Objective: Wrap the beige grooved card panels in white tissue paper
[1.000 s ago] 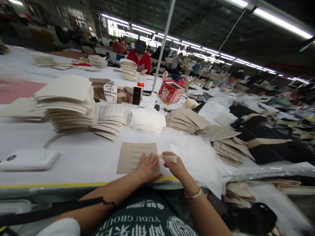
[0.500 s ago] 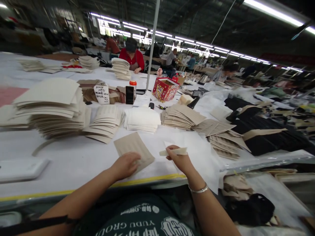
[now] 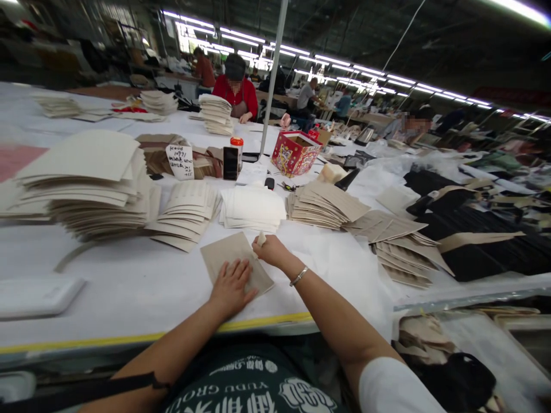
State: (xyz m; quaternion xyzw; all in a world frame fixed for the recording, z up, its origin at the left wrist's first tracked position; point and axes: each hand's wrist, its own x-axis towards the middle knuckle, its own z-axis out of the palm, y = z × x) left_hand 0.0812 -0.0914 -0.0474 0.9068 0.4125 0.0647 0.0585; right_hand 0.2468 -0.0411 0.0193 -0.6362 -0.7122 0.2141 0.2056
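This is a big workshop, like a room in a factory. Long rows of bright lights (image 3: 327, 61) hang under a high, dark roof (image 3: 340, 28), and a wide white table (image 3: 142, 275) holds stacks of flat, pale pieces (image 3: 90, 158) and a heap of black cloth (image 3: 477, 249). A person in red (image 3: 249, 98) bends over the far side, more people (image 3: 306, 94) are at work behind, and the green apron (image 3: 235, 370) up close says "YUDU".

White stack (image 3: 252, 209) blocks beyond panel (image 3: 230, 248); room lies left
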